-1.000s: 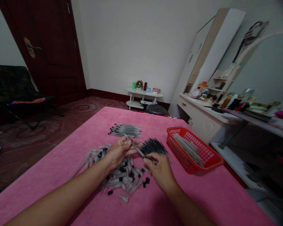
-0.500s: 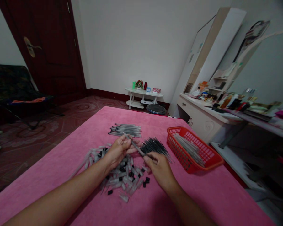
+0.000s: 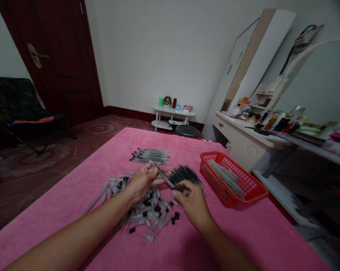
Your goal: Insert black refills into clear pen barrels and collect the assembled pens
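A slim pen (image 3: 162, 174) with a dark refill inside its clear barrel slants between my hands above the pink cloth. My left hand (image 3: 144, 181) grips its upper part between thumb and fingers. At the lower end, my right hand (image 3: 188, 194) is closed with its fingertips on the pen. Beneath and beside my left hand lies a loose pile of clear pen caps (image 3: 151, 216) and small black plugs (image 3: 132, 230). Behind my right hand spread many black-filled refills (image 3: 185, 174). Farther back, a row of assembled-looking pens (image 3: 150, 155) lies side by side.
A red plastic basket (image 3: 229, 203) holding clear barrels (image 3: 228, 177) stands to the right on the pink cloth (image 3: 107, 150). Beyond the far edge are a small white table (image 3: 172, 111) and a round dark-topped stool (image 3: 187, 130). A cluttered dresser (image 3: 243, 133) stands at the right.
Both hands and the pen stay almost in place. The right hand's fingers have shifted slightly at the pen's lower end.
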`<state>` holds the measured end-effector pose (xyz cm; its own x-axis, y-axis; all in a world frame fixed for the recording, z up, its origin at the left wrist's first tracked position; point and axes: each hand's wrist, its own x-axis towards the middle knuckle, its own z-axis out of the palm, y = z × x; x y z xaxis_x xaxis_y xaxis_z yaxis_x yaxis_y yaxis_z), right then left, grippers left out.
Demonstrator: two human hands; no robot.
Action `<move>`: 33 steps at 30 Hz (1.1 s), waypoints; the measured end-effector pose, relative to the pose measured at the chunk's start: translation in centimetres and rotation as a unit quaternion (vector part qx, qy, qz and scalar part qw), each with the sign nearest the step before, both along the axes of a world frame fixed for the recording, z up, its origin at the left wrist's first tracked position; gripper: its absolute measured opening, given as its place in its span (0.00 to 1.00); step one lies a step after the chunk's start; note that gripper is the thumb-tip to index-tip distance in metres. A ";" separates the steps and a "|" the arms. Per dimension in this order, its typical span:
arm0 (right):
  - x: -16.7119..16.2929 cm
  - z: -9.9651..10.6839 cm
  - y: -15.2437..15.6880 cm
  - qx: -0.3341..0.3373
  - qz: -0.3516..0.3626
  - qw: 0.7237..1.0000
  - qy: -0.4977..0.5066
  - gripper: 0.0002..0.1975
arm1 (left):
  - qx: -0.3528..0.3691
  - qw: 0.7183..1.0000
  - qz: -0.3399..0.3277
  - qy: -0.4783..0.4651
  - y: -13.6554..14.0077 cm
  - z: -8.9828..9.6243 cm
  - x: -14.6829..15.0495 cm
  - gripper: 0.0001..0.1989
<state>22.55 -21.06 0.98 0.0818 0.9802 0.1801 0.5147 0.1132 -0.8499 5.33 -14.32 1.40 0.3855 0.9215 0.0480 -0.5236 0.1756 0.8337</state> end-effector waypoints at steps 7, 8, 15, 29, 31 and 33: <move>0.1 -0.5 0.1 -0.031 0.041 0.998 0.035 0.14 | -0.007 1.000 0.002 0.005 -0.1 0.2 0.1 0.11; 0.1 -0.5 0.1 -0.024 0.033 0.999 0.032 0.11 | -0.007 1.000 0.004 0.006 -0.1 0.2 0.1 0.11; 0.1 -0.7 0.3 -0.049 0.047 0.997 0.048 0.15 | -0.001 1.000 0.003 0.002 0.0 0.2 0.0 0.11; -0.2 0.0 0.1 -0.036 0.046 0.992 0.114 0.09 | -0.002 1.000 0.013 0.007 -0.1 0.2 0.1 0.11; -0.2 -0.1 0.1 -0.045 0.056 0.992 0.104 0.09 | -0.004 1.000 0.014 0.006 0.0 0.1 0.1 0.12; 0.0 -0.3 0.1 -0.049 0.060 0.993 0.084 0.11 | -0.008 1.000 0.023 0.010 0.3 -0.2 -0.1 0.12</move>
